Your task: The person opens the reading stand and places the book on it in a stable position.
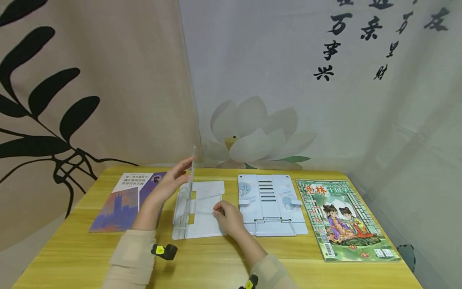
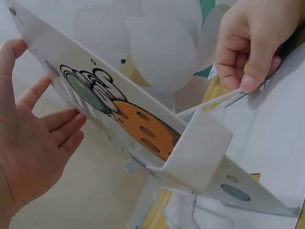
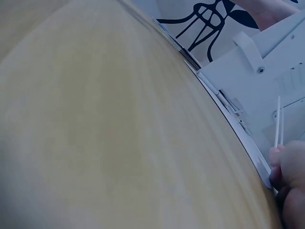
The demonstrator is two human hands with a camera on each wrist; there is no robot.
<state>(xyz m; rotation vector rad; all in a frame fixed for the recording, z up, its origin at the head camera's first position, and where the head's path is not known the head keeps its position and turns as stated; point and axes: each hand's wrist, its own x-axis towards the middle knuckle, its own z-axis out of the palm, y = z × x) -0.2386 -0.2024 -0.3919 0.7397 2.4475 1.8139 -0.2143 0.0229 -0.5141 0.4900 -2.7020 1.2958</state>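
Left hand (image 1: 167, 186), fingers spread, touches white bookstand panel (image 2: 143, 129), raised just right of it. Right hand (image 1: 229, 218) pinches wire leg (image 3: 278, 121), seemingly not yet seated. Second stand (image 1: 268, 208), right of that hand: flat.

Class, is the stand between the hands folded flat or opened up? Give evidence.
Opened up: its panel stands raised above the white base, edge-on in the head view.

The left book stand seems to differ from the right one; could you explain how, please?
The left stand has its panel raised; the right stand lies flat. The left hand touches the left stand and the right hand pinches its wire; neither holds the right stand. The left stand's panel shows an orange print; the right stand's prints are mostly pale blue. Both are mostly white.
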